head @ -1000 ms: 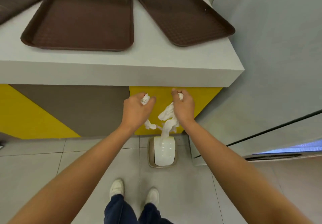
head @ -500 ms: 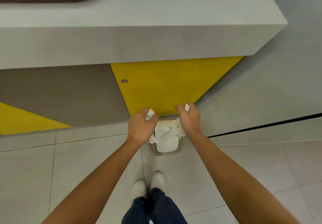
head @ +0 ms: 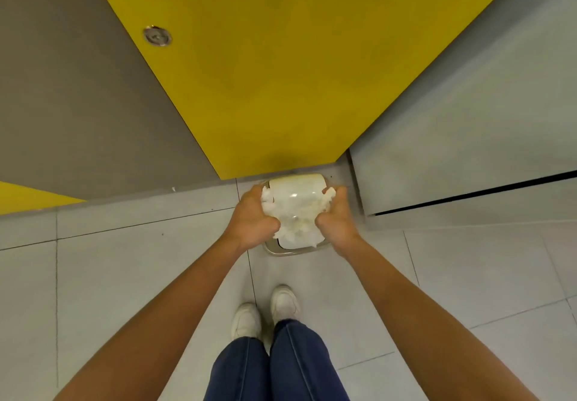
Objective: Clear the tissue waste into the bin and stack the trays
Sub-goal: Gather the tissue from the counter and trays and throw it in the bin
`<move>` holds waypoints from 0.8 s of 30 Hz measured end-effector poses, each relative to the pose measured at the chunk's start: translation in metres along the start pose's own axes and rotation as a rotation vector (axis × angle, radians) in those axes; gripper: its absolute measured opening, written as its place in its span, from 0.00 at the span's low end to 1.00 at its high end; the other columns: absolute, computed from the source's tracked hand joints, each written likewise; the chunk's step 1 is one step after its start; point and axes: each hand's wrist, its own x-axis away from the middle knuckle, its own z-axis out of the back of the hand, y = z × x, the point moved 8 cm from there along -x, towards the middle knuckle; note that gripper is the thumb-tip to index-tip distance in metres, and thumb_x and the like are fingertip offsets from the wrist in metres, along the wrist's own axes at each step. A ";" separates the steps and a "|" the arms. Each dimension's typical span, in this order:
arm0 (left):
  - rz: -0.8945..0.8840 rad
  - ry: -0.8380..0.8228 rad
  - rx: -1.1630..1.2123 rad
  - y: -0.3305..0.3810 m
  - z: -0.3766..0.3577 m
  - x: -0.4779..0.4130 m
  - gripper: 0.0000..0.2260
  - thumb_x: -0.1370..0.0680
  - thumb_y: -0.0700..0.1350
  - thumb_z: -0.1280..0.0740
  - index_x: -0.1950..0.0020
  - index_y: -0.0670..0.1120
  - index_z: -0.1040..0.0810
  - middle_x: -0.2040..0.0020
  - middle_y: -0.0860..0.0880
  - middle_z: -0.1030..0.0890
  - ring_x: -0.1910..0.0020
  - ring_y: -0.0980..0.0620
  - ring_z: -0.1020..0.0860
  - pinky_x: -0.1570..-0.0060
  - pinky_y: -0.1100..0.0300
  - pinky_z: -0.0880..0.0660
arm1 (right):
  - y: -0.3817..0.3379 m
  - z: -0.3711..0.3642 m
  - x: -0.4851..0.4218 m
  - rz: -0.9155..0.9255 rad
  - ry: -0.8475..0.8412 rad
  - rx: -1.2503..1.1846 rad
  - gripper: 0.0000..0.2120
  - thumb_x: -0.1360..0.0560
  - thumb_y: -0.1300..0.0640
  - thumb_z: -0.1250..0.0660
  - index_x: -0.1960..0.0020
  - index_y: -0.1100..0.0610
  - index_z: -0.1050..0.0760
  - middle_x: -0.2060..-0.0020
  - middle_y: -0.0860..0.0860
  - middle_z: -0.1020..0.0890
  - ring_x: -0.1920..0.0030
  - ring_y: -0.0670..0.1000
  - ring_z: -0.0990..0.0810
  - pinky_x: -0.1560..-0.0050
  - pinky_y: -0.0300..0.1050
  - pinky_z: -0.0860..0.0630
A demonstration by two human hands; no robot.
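The tissue waste (head: pixel 298 229) is held directly over the bin (head: pixel 292 252), bunched against the bin's white swing lid (head: pixel 296 189). It is gripped from both sides. The left hand (head: pixel 251 216) is closed on the wad at the bin's left edge and the right hand (head: pixel 338 216) at its right edge, with the fingers (head: pixel 268 224) of each curled into the paper rather than spread.

A two-sided grip is probably used because the tissue is loose and shredded. Ragged ends can be seen at the far side of each hand and toward the bin's near rim, and these would likely be scattered on the floor (head: pixel 125 275) if only one side were caught. The hands are held low and close together, presumably so that the lid can be pushed inward by the load itself. Whether the lid is tipped open cannot be told.

The bin is set on the floor just at the foot of the yellow panel (head: pixel 281 72), where it is likely steadied against a push. None of the tissue is judged to be inside yet. No trays are in view around the bin, so the stacking is judged not yet done.
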 end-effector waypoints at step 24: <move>-0.254 0.009 -0.255 -0.079 -0.052 -0.047 0.13 0.23 0.35 0.37 0.39 0.42 0.29 0.46 0.50 0.32 0.51 0.55 0.31 0.60 0.80 0.37 | 0.131 -0.052 -0.087 0.119 0.194 0.597 0.10 0.22 0.61 0.39 0.44 0.64 0.25 0.47 0.59 0.22 0.46 0.57 0.22 0.45 0.43 0.27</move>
